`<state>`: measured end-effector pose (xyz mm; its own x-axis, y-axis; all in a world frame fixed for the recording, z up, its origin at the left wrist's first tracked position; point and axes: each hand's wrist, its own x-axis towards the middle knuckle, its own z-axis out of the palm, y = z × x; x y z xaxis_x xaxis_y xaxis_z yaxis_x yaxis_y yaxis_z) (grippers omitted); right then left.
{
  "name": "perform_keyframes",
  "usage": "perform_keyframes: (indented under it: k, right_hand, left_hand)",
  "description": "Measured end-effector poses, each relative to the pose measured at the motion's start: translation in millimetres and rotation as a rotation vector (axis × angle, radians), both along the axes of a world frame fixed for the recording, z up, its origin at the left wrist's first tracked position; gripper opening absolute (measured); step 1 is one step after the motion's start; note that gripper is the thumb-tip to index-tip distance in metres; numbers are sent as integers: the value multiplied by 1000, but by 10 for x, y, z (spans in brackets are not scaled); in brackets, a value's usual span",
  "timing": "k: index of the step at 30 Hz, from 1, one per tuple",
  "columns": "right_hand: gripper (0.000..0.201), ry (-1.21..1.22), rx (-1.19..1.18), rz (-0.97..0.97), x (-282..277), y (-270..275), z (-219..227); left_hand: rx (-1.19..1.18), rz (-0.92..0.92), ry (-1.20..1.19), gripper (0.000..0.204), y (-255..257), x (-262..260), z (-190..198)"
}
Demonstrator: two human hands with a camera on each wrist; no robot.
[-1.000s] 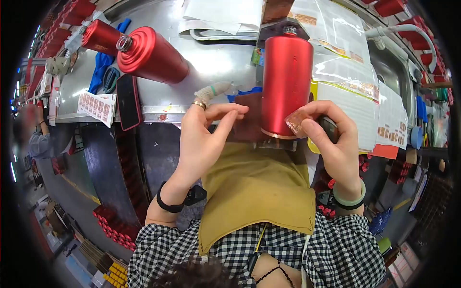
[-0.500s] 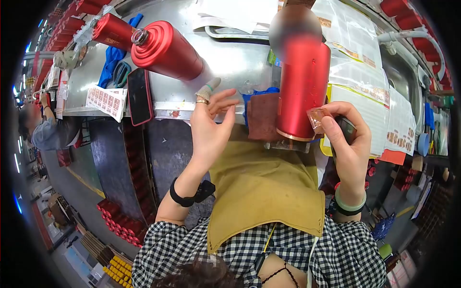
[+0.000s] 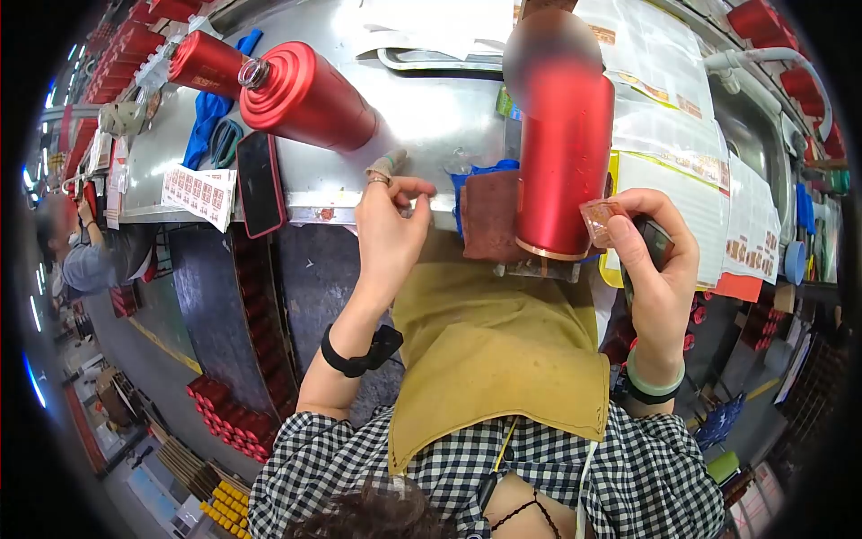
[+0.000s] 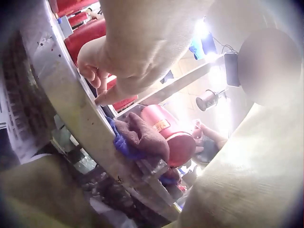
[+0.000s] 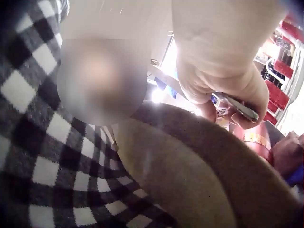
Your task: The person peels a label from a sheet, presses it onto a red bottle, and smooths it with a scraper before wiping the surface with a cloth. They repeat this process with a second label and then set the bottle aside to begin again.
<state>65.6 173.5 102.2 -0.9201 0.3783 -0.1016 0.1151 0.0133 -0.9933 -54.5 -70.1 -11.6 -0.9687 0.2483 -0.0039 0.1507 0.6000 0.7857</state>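
Note:
A red metal bottle [image 3: 564,171] lies with its base toward the person; a blur hides its far end. Gold lettering [image 4: 161,125] shows on its side in the left wrist view. The right hand [image 3: 663,260] pinches a small see-through brown-printed sticker [image 3: 600,222] between thumb and forefinger, beside the bottle's base. A dark slim tool [image 5: 240,108] is also held in that palm, its kind unclear. Left of the bottle, the left hand [image 3: 391,225] hovers by the table edge with loosely bent fingers and nothing visible in them. One finger wears a pale finger cot [image 3: 388,163].
A brown cloth [image 3: 492,216] over a blue cloth lies left of the bottle. Another red bottle [image 3: 310,99], a phone [image 3: 259,184] and a sticker sheet [image 3: 197,193] are on the metal table's left side. Printed sheets [image 3: 669,207] cover the right side, beside a sink [image 3: 750,135].
The left hand drew back left from the bottle, spread its fingers, then bent them loosely. The right hand shifted slightly right in view, still pinching the sticker. The bottle turned slightly.

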Motion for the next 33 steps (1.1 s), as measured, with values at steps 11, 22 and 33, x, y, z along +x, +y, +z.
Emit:
perform_keyframes:
  k: [11, 22, 33]
  right_hand:
    - [13, 32, -8, -37, 28, 46, -11]
    - [14, 22, -60, -66, 31, 24, -33]
    - [11, 41, -13, -64, -36, 77, -40]
  left_hand:
    - [-1, -44, -40, 63, -101, 128, 36]
    - [150, -2, 75, 58, -241, 356, -65]
    - [-201, -147, 397, 58, -135, 276, 98]
